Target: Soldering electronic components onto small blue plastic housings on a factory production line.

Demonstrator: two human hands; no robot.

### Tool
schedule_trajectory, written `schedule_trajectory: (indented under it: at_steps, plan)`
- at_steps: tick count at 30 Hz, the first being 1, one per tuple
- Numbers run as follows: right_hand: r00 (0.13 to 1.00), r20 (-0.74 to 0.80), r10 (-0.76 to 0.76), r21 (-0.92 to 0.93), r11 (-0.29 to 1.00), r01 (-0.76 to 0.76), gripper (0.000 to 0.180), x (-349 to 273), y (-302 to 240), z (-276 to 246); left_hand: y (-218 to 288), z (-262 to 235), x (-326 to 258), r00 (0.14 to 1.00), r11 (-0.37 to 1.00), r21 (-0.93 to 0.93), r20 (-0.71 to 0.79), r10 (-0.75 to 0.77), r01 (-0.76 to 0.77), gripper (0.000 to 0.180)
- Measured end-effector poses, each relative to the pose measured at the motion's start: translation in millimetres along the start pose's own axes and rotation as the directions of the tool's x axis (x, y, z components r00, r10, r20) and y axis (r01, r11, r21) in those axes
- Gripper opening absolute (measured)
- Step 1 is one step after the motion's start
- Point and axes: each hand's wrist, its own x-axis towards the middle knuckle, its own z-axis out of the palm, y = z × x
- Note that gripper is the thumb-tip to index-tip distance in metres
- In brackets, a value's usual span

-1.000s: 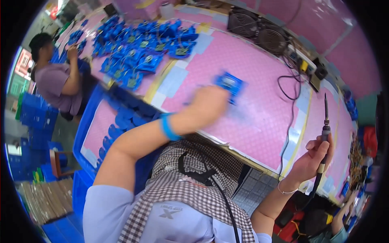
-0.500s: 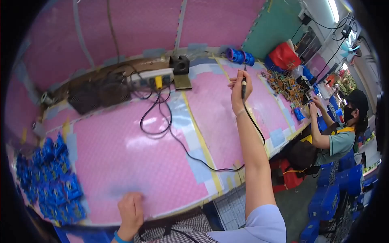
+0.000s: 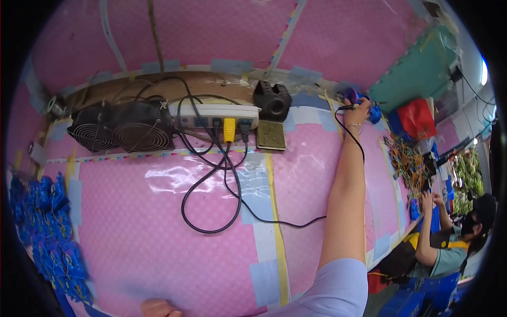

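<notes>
At the far right of the bench, my right hand (image 3: 358, 110) is closed around a soldering iron (image 3: 346, 108), its black cord trailing down beside my forearm. The same hand is right at the blue spools (image 3: 374, 113); whether the fingers grip a spool too is hidden. My left hand (image 3: 158, 307) is low at the near edge, mostly cut off by the picture's rim. Its visible fingers look curled, and what they hold, if anything, cannot be seen. Many small blue plastic parts (image 3: 50, 232) lie in rows at the left end.
A double black fan (image 3: 120, 127), a white power strip (image 3: 211, 112) with looped cords, a black iron stand (image 3: 272, 100) and a sponge tray (image 3: 270, 136) line the back. At right lie a red bag (image 3: 416, 119) and tangled wires (image 3: 409, 161); a co-worker (image 3: 449, 245) sits beyond.
My right hand has moved to the blue spools, and the iron has swung from upright to sideways. My left hand sits lower in the picture. The view has turned.
</notes>
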Motion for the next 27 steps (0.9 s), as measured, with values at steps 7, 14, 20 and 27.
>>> schedule_trajectory:
  at_steps: [7, 14, 20, 27]
  plan:
    - [0.882, 0.261, 0.392, 0.197, 0.873, -0.446, 0.047, -17.4, -79.9, -83.7, -6.3, 11.2, -24.1, 0.994, 0.998, 0.056, -0.103, 0.03, -0.024, 0.02]
    - [0.875, 0.476, -0.093, 0.836, 0.359, -0.416, 0.053, -97.2, -223.2, -321.3, -11.7, -2.2, -0.9, 0.987, 0.979, -0.153, -0.069, -0.143, 0.131, 0.036]
    - [0.624, 0.69, -0.367, 0.717, 0.225, -0.66, 0.051, -228.7, -309.8, -478.0, -2.0, -21.3, -12.9, 0.94, 0.988, -0.084, -0.306, -0.15, 0.131, 0.017]
    - [0.717, 0.378, -0.585, 0.882, 0.464, -0.087, 0.027, -219.4, -334.5, -512.6, -22.8, -20.9, -47.6, 0.948, 0.948, 0.318, -0.31, 0.078, 0.025, 0.021]
